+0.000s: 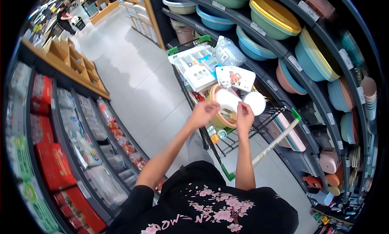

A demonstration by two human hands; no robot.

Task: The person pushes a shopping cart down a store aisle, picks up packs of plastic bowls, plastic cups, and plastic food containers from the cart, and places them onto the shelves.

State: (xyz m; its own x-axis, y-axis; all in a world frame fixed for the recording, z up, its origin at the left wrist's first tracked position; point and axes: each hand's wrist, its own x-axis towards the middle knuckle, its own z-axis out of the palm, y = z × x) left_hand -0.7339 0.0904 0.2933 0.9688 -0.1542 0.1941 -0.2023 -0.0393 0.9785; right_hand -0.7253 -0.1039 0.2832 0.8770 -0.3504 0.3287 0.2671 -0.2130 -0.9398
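Note:
Above a shopping cart, my left hand is slightly blurred, its fingertips drawn together near the rim of a yellowish tub. My right hand is a short way to the right, thumb and fingers pinched beside a round white lid-like thing. What either hand pinches is too small to make out. Between the hands, inside the tub, lie a white rounded thing and a small tan piece. Farther up in the cart are a white printed package, a food-picture pack and a clear plastic bag.
Shelves of plastic basins curve along the right, close to the cart. Packaged goods fill the left shelf. The cart's handle is right of my right arm. A grey tiled aisle leads toward a person far off.

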